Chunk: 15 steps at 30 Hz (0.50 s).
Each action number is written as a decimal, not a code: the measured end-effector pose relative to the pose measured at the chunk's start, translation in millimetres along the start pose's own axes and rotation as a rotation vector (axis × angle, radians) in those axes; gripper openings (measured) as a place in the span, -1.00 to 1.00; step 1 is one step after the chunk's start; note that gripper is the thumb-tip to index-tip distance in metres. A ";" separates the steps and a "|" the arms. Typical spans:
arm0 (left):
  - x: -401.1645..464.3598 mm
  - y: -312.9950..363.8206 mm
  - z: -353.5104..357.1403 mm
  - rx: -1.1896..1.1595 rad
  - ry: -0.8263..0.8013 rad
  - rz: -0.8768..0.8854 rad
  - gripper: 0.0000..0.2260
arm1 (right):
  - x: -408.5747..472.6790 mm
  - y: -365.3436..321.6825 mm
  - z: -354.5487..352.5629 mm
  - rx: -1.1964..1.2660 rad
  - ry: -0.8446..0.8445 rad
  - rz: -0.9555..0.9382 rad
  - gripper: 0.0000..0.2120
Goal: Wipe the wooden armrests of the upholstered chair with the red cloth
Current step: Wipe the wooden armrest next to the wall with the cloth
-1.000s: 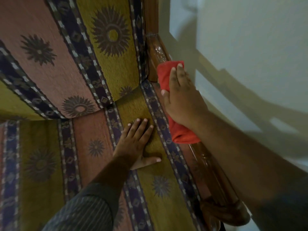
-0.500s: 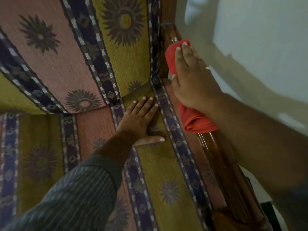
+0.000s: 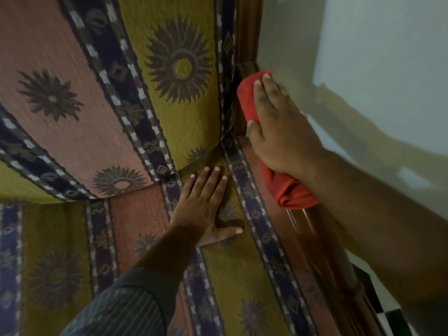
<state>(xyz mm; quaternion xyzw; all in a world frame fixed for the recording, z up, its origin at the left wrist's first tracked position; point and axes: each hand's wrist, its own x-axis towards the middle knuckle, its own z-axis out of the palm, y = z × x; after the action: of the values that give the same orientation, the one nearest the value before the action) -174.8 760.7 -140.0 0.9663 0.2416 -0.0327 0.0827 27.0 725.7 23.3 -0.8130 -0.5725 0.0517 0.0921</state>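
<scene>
Right hand [image 3: 283,132], fingers flat, is pressing bunched cloth [image 3: 294,194] onto the glossy armrest [image 3: 312,229]. Left hand [image 3: 206,204] is lying spread on woven seat [image 3: 242,275] alongside the armrest.

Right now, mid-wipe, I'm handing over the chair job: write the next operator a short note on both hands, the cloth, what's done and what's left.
Right hand: fingers straight, pressing the cloth onto the armrest at its rear end, by the chair back.
Left hand: flat on the seat, holding nothing.
Done: wiping is under way on this armrest; how much is wiped can't be told.
Left: probably the uncovered wood toward the front, then the other armrest, which is out of view.
</scene>
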 end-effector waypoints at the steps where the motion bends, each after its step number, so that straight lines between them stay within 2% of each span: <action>1: -0.1 -0.1 -0.9 -0.007 -0.005 0.000 0.10 | -2.5 -3.2 1.2 -0.012 0.006 0.033 -0.35; 4: 0.1 0.5 -1.4 -0.029 -0.008 0.006 0.10 | -10.7 -8.0 4.6 -0.123 0.023 0.037 -0.35; 10: 4.5 0.5 -0.5 -0.019 -0.025 0.005 0.11 | -3.7 -3.3 -0.9 -0.225 -0.014 -0.142 -0.30; 15: 3.8 0.7 -2.7 -0.001 -0.050 -0.006 0.11 | 1.1 -8.5 -2.0 -0.215 -0.012 -0.103 -0.26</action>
<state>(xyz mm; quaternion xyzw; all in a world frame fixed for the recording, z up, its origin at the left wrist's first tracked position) -171.0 762.3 -137.6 0.9644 0.2425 -0.0568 0.0892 19.9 729.4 27.1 -0.7873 -0.6165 -0.0098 0.0035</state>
